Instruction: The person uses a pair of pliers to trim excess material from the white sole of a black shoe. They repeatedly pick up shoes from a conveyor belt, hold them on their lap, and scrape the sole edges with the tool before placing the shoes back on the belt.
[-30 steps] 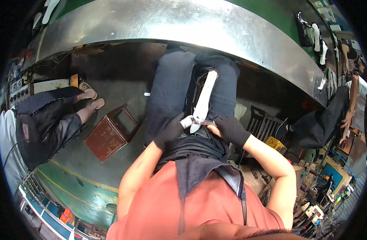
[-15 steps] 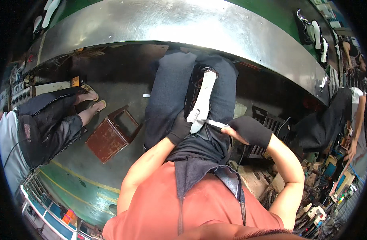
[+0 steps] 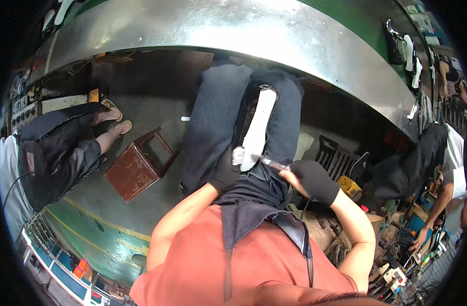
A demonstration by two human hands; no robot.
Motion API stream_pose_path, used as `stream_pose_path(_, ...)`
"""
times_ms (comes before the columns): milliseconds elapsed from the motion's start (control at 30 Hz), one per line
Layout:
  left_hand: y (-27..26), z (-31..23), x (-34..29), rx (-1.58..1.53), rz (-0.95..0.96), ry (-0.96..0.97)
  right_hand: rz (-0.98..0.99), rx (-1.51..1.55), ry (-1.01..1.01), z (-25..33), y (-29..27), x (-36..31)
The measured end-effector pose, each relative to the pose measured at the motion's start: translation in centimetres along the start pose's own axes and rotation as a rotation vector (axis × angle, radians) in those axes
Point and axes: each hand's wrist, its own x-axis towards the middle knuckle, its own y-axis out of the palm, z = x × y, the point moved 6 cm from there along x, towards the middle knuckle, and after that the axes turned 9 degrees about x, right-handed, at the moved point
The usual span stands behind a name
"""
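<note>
A shoe [image 3: 239, 130] with a glossy black upper lies on my thighs, its long white sole [image 3: 259, 118] facing up. My left hand [image 3: 227, 171], in a dark fingerless glove, is closed round the shoe's near end. A white wad or wrapping [image 3: 238, 155] shows at its fingertips; which of these it is I cannot tell. In my gloved right hand [image 3: 310, 179] a slim brush-like tool [image 3: 276, 165] is pinched. Its blurred tip reaches the near end of the sole, and I cannot make out whether it touches.
A metal-edged bench [image 3: 203, 30] with a green top runs across the front. More shoes [image 3: 409, 53] lie on it at far right. A brown stool [image 3: 136, 171] stands to my left, near a seated person [image 3: 65, 137]. Another person [image 3: 442, 163] works at right.
My right hand has shifted slightly left and down with the tool, whose tip stays by the sole's near end. The shoe stays on my lap. The person at right has moved an arm.
</note>
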Motion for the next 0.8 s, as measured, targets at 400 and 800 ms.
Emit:
stream_pose_path(400,-3.8,-10.0,-0.3,0.880,0.204,0.011,-0.191,-0.128,-0.178,-1.8,0.0,-1.1)
stream_pose_path(800,1.1,-10.5,6.1,0.638,-0.082,0.306,-0.287,0.517,-0.094,-0.3,0.4,-5.5)
